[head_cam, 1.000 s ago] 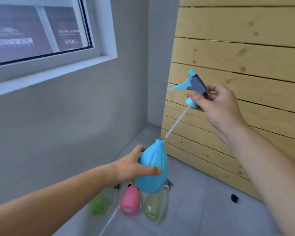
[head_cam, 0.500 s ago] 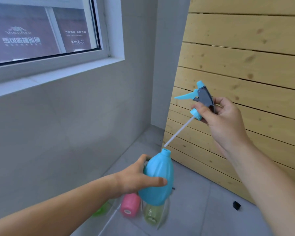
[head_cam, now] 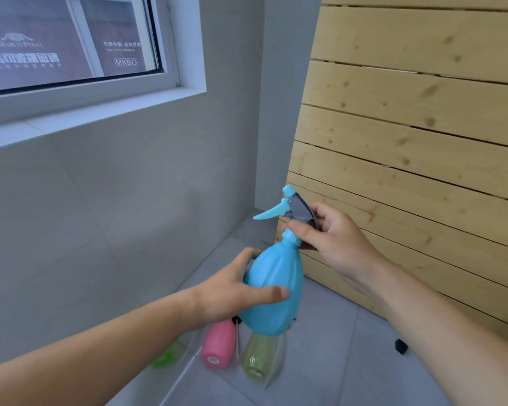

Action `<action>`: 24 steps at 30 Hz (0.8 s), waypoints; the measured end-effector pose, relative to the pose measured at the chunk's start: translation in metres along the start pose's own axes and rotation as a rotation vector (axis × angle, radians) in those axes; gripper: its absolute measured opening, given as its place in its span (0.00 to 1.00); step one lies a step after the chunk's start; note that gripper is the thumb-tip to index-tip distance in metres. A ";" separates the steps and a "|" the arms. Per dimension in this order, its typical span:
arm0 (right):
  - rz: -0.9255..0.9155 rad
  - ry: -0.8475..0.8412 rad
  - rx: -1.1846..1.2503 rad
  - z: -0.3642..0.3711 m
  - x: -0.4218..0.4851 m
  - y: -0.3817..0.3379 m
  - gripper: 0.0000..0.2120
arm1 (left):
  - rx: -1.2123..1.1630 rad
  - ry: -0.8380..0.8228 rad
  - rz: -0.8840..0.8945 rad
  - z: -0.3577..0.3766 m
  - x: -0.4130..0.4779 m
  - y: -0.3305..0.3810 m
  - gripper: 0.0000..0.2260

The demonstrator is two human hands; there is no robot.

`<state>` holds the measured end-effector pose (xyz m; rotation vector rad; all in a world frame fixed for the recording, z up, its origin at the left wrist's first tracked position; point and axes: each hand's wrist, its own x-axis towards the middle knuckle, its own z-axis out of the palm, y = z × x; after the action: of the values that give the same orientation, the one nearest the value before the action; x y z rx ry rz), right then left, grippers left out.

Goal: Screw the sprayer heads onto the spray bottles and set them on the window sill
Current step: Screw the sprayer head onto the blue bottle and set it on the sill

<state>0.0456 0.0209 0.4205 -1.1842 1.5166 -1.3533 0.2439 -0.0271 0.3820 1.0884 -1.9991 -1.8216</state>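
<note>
The left hand [head_cam: 232,291] holds the blue bottle [head_cam: 273,291] up in the air. Its thumb lies across the front of the bottle's round belly, and its fingers wrap around the back. The bottle leans a little to the right at the top.

The sprayer head [head_cam: 290,209] sits on top of the bottle's neck. It is blue and gray, and its trigger points to the left. The right hand [head_cam: 331,238] holds the sprayer head. Its thumb presses on the blue cap at the neck, and its fingers curl around the gray back part.

Down on the gray floor [head_cam: 334,332], under the blue bottle, lie more bottles. The pink bottle [head_cam: 219,344] is next to a pale yellow-green bottle [head_cam: 257,357]. A bright green bottle [head_cam: 166,358] is to the left, partly hidden by the left arm. A small black thing [head_cam: 401,346] lies on the floor to the right.

The white window sill [head_cam: 79,118] is high on the left, well apart from the blue bottle. A wood wall [head_cam: 422,127] stands on the right.
</note>
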 end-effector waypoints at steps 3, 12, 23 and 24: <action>0.009 -0.103 -0.008 -0.003 -0.002 0.000 0.13 | -0.003 0.006 0.003 -0.003 -0.002 0.000 0.23; -0.044 -0.177 -0.027 -0.004 0.006 -0.009 0.16 | -0.028 0.025 0.018 -0.014 -0.003 0.007 0.18; 0.040 -0.004 0.146 0.005 0.008 0.004 0.09 | -0.149 0.003 -0.016 0.004 0.002 0.012 0.21; 0.062 0.017 0.179 0.006 0.008 0.006 0.09 | -0.157 0.018 -0.029 0.005 0.003 0.013 0.24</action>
<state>0.0479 0.0114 0.4143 -1.0083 1.4002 -1.4288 0.2341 -0.0253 0.3918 1.0887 -1.8047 -1.9386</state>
